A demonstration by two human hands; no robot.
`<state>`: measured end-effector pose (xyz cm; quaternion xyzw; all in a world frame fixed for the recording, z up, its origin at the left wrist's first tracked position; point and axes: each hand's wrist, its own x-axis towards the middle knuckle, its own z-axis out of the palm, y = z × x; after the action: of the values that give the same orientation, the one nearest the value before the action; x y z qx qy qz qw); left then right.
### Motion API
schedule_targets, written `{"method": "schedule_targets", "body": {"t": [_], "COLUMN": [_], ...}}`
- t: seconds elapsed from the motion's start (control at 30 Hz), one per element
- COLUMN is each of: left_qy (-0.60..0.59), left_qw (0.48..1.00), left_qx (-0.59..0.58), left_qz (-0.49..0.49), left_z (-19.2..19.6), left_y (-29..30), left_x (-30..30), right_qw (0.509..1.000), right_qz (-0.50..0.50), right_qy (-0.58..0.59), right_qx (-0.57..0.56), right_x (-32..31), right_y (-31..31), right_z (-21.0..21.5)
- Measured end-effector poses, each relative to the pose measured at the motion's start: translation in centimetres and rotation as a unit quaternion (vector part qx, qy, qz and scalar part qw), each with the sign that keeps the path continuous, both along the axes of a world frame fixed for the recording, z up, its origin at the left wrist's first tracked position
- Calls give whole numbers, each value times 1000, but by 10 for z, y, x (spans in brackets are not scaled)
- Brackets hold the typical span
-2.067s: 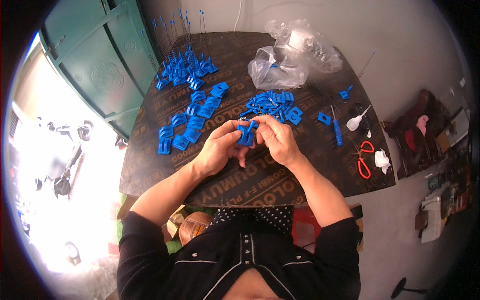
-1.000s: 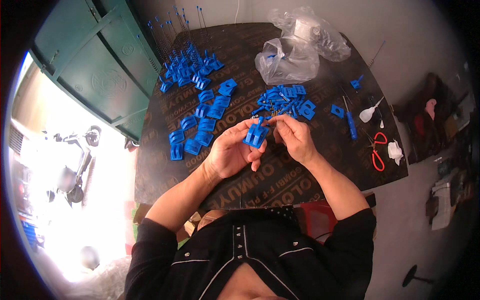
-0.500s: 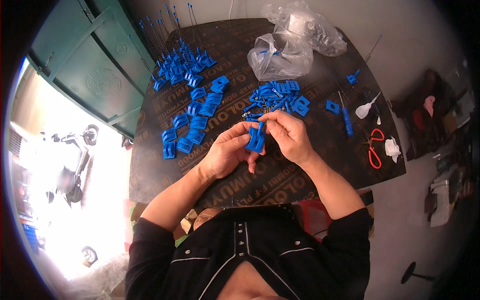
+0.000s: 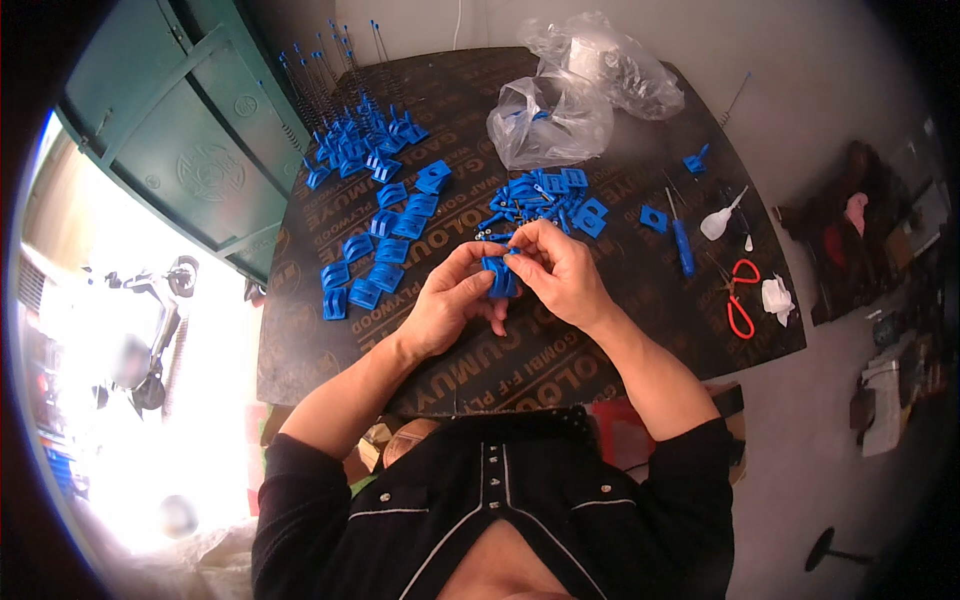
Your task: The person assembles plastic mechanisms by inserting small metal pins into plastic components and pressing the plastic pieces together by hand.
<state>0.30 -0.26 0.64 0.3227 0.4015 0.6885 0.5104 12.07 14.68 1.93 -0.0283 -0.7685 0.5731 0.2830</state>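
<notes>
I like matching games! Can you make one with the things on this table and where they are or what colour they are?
Things:
1. small blue part
2. scissors
3. clear plastic bags
4. screwdriver

Descriptions:
A. red handles
B. held between both hands
C. blue handle, right of the pile of parts
D. crumpled at the table's far end

Pairs: 1-B, 2-A, 3-D, 4-C

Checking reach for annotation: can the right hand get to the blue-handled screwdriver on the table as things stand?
Probably yes. The blue-handled screwdriver lies bare on the table, to the right of the right hand, with nothing between. But both hands now pinch a small blue part, so it would need freeing first.
</notes>
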Motion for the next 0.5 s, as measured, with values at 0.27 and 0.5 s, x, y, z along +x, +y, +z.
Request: {"method": "schedule_targets", "body": {"t": [0.27, 0.5], "left_qy": [93, 161], "left_qw": [992, 982], "left_qx": [17, 13], "left_qz": [78, 103], "left_z": [-3, -4], "left_y": [2, -1], "left_x": [3, 4], "right_qw": [1000, 1000], "right_qz": [-2, 9], "right_qy": [-4, -6], "right_qx": [29, 16], "right_x": [-3, -3], "right_y": [1, -2], "right_z": [-4, -7]}}
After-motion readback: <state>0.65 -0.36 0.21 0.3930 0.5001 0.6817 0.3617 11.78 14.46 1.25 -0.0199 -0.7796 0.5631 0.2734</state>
